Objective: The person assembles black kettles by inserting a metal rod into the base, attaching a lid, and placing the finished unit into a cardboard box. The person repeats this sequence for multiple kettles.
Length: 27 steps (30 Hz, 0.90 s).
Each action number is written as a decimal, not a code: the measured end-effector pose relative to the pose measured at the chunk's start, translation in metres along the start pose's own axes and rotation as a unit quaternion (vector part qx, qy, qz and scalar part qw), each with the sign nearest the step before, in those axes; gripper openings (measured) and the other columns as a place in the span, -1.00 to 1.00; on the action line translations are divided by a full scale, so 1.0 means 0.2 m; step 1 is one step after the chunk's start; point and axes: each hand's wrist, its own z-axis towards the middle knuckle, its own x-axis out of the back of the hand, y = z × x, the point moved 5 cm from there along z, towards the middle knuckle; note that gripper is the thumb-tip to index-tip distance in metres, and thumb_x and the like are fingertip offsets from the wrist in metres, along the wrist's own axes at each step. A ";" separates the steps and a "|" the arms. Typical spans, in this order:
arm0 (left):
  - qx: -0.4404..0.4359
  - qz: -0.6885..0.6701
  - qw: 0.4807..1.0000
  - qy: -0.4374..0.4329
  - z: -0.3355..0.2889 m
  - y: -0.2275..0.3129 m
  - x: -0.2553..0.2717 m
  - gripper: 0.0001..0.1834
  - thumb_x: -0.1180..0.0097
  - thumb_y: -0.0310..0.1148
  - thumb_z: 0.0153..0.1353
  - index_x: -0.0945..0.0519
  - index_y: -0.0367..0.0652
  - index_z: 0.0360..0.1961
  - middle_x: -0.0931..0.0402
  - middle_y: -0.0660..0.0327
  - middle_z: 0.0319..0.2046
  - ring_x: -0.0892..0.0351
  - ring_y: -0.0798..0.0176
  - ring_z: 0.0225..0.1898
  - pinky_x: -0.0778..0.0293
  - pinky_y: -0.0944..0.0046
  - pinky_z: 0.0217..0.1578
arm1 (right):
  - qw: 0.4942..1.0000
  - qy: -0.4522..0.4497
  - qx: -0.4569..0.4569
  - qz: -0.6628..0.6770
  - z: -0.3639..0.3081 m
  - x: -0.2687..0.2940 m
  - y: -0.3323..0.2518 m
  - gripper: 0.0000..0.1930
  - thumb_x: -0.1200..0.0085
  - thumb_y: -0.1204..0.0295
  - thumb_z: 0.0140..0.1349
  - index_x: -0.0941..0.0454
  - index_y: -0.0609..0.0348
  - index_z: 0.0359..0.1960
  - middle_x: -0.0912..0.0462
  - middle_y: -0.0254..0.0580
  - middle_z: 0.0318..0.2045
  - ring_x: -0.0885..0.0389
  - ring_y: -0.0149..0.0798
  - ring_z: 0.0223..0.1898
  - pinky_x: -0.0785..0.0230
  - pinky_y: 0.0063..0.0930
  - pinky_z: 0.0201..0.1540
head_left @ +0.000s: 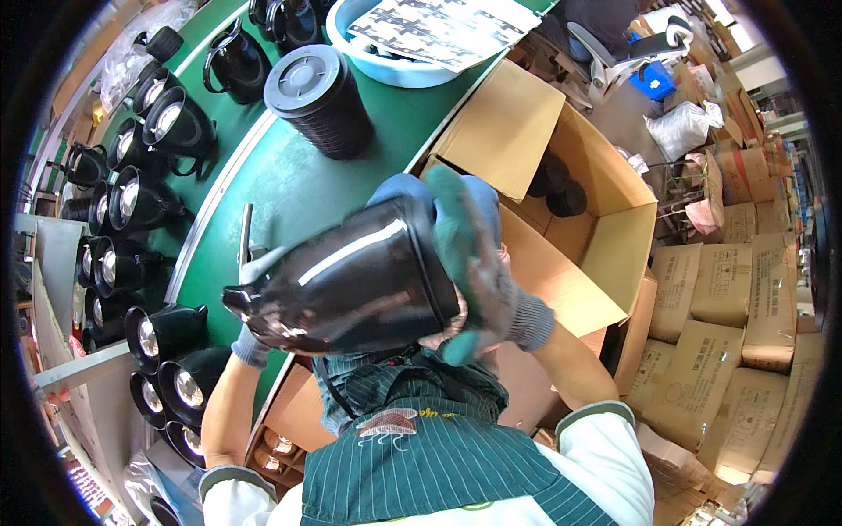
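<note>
A glossy black jug (351, 280) lies on its side in front of my body, spout end to the left and base to the right. My left hand (261, 266), in a grey glove, holds it near the spout end; its fingers are mostly hidden behind the jug. A thin metal bar (246, 230) stands up beside that hand; what it belongs to is hidden. My right hand (478, 280), in a green and grey glove, cups the jug's base end, fingers above and thumb below, somewhat smeared by motion.
On the green table (237, 210) stand a stack of black ribbed round caps (324, 105) and a light-blue basin (399, 74) with a printed sheet (443, 31). Several black jugs (145, 197) line the left. An open carton (583, 232) holds dark round parts; stacked cartons (697, 377) stand right.
</note>
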 end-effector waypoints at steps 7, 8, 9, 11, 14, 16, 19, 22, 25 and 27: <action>-0.394 0.359 0.846 -0.020 0.20 0.89 -0.16 -0.71 -0.26 -0.38 0.16 -0.78 -0.16 -0.09 -0.79 0.07 -0.17 -0.82 0.05 -0.16 -0.66 0.13 0.00 | 0.955 -0.019 -0.296 -0.015 -0.31 -0.07 0.13 0.06 -0.41 0.08 0.23 0.01 0.19 0.61 -0.30 0.07 0.50 -0.31 0.02 0.49 0.00 -0.11 0.57; -0.362 0.344 0.867 -0.008 0.21 0.83 -0.16 -0.72 -0.27 -0.38 0.16 -0.78 -0.15 -0.10 -0.79 0.09 -0.18 -0.82 0.05 -0.17 -0.66 0.13 0.00 | 0.959 -0.030 -0.278 -0.048 -0.29 -0.05 0.14 0.05 -0.36 0.06 0.26 0.04 0.17 0.62 -0.26 0.09 0.51 -0.28 0.05 0.50 0.01 -0.09 0.57; -0.209 0.248 0.946 0.005 0.22 0.73 -0.14 -0.69 -0.32 -0.32 0.13 -0.79 -0.18 -0.10 -0.79 0.10 -0.22 -0.81 0.09 -0.16 -0.66 0.14 0.02 | 0.962 -0.039 -0.259 -0.076 -0.26 -0.03 0.14 0.04 -0.31 0.03 0.29 0.06 0.15 0.62 -0.22 0.11 0.51 -0.24 0.08 0.51 0.01 -0.07 0.56; 0.062 -0.075 0.993 -0.070 0.07 0.16 -0.02 -0.42 -0.34 -0.15 0.27 -0.61 -0.25 0.22 -0.67 -0.01 0.08 -0.68 0.10 0.11 -0.61 0.12 0.14 | 0.992 0.006 -0.113 -0.057 -0.09 -0.01 0.15 0.05 -0.13 -0.16 0.35 0.17 0.10 0.65 0.03 0.23 0.58 -0.05 0.23 0.57 0.04 0.01 0.56; 0.108 -0.144 0.981 -0.065 -0.04 -0.01 -0.06 -0.26 -0.31 0.09 0.26 -0.58 -0.31 0.25 -0.64 -0.05 0.14 -0.66 0.07 0.14 -0.59 0.08 0.17 | 0.992 -0.002 -0.119 0.052 -0.03 -0.07 0.12 0.10 -0.11 -0.23 0.31 0.18 0.13 0.65 0.07 0.26 0.59 -0.01 0.27 0.57 0.08 0.05 0.56; 0.022 0.005 0.996 -0.082 0.13 0.34 -0.13 -0.19 -0.29 0.20 0.20 -0.64 -0.36 0.17 -0.68 -0.05 0.09 -0.70 0.05 0.09 -0.59 0.07 0.16 | 0.975 0.016 -0.192 0.111 -0.06 -0.09 0.14 0.13 -0.10 -0.27 0.29 0.19 0.16 0.65 0.09 0.29 0.59 0.01 0.29 0.58 0.10 0.08 0.57; -0.360 0.285 0.888 -0.008 0.23 0.85 -0.13 -0.66 -0.29 -0.36 0.08 -0.78 -0.26 -0.11 -0.78 0.06 -0.24 -0.82 0.02 -0.19 -0.69 0.13 -0.05 | 0.948 0.016 -0.291 0.129 -0.14 -0.11 0.21 0.18 -0.09 -0.33 0.26 0.20 0.19 0.64 0.13 0.32 0.60 0.05 0.33 0.59 0.14 0.11 0.57; -0.136 0.146 0.979 -0.049 0.23 0.62 -0.08 -0.64 -0.33 -0.34 0.14 -0.77 -0.28 -0.05 -0.77 0.07 -0.18 -0.80 0.08 -0.12 -0.68 0.14 0.01 | 0.946 -0.011 -0.304 0.115 -0.11 -0.08 0.13 0.23 -0.07 -0.40 0.23 0.21 0.23 0.64 0.17 0.35 0.60 0.09 0.37 0.59 0.17 0.15 0.57; 0.108 -0.302 0.943 -0.089 -0.11 -0.17 -0.08 -0.34 -0.26 -0.08 0.35 -0.50 -0.30 0.33 -0.59 -0.05 0.20 -0.65 0.00 0.16 -0.59 0.03 0.20 | 0.992 -0.027 -0.107 0.054 0.01 -0.11 0.04 0.23 -0.04 -0.42 0.24 0.18 0.26 0.63 0.18 0.36 0.61 0.12 0.39 0.60 0.20 0.18 0.57; 0.198 -0.557 0.799 -0.109 -0.15 -0.17 -0.17 -0.30 -0.15 -0.03 0.44 -0.40 -0.30 0.42 -0.46 -0.10 0.34 -0.56 -0.06 0.27 -0.53 -0.07 0.27 | 0.996 -0.016 -0.067 0.052 0.03 -0.12 0.03 0.19 -0.05 -0.39 0.26 0.17 0.24 0.64 0.15 0.34 0.60 0.09 0.36 0.60 0.18 0.16 0.57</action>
